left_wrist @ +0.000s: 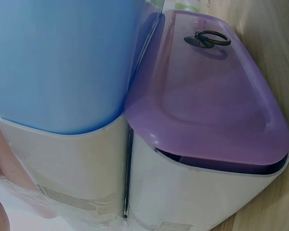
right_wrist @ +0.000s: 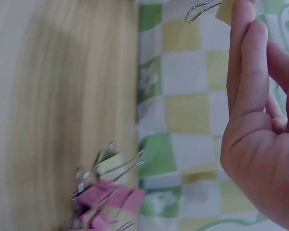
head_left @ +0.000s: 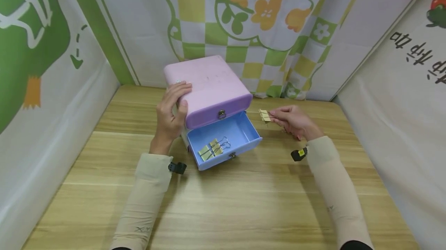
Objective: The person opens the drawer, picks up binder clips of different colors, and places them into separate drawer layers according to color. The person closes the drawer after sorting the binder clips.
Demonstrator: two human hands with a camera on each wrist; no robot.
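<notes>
Held clip: yellow [head_left: 265,115], in the air to the right of the blue drawer and apart from it; one wire handle pokes out past the fingers.
Right hand: thumb and fingers [head_left: 294,120] drawn together in a pinch on that clip; a light hold should do (squeezing both handles might spring it open).
Left hand: laid along the left edge of the box, fingers [head_left: 172,107] relaxed over its top, grasping nothing; steady, even pressure there would probably stop the box sliding.
Box: pink on top [head_left: 209,79], standing askew on the table [head_left: 209,207].
Purple drawer: above the blue one, its front [head_left: 205,116] nearly home, with a thin gap at the side in the left wrist view.
Blue drawer: pulled out [head_left: 240,130], bare toward its right end; a clip bound for it would travel best over the right wall, lowered rather than dropped.
Stored clips: yellow, lying near its left end [head_left: 210,150]; bare floor beside them should help avoid tangled handles.
Pile: pink and yellow clips [right_wrist: 115,185] on the table near the right hand, too blurred to count; the wires overlap, so lifting one by its body seems wiser.
</notes>
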